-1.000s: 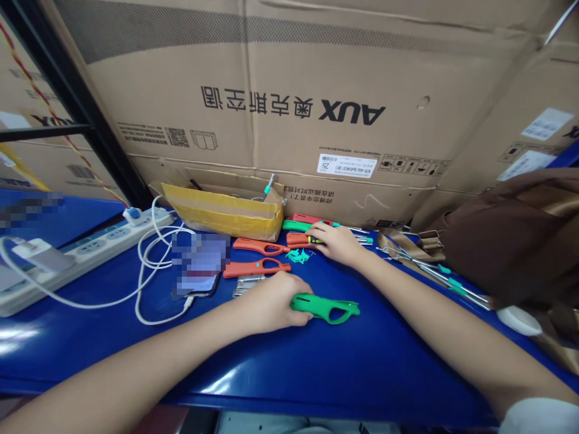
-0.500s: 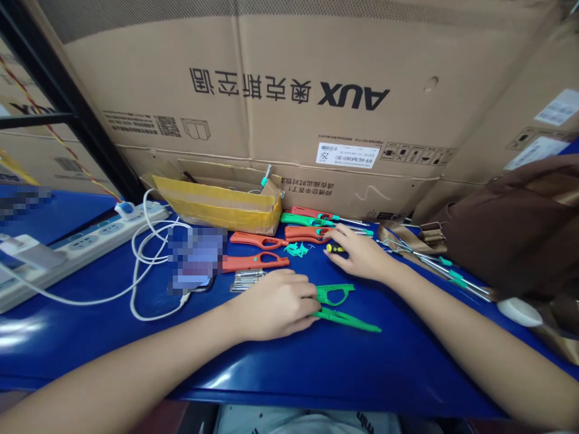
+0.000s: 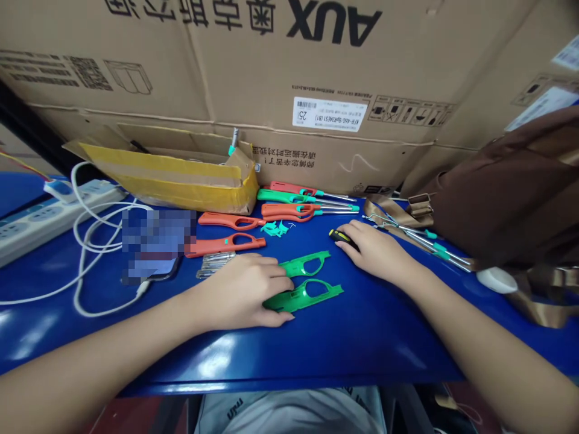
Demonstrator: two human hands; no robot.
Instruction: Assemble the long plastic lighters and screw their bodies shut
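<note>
Two green lighter shell halves lie side by side on the blue table. My left hand (image 3: 257, 290) grips the nearer green shell half (image 3: 314, 293) by its left end, thumb in front. Its fingers also reach over the end of the farther green shell half (image 3: 307, 264). To the right, my right hand (image 3: 377, 250) is closed around a small screwdriver with a black-and-yellow handle (image 3: 339, 235); its shaft is hidden by the hand. Behind my left hand, thin metal pieces (image 3: 215, 264) lie partly covered. Small turquoise plastic pieces (image 3: 275, 228) form a loose pile farther back.
Orange shells (image 3: 226, 244) and assembled lighters (image 3: 289, 211) lie behind the hands. A yellow-taped cardboard box (image 3: 181, 181) stands back left, near a phone (image 3: 158, 247), white cable and power strip (image 3: 58, 217). Metal lighter tubes (image 3: 443, 253) and a brown bag (image 3: 506, 193) are right.
The green halves, spread at an angle in my left hand before, now lie flat next to each other. My right hand has drawn toward me with the screwdriver. The view has shifted.
</note>
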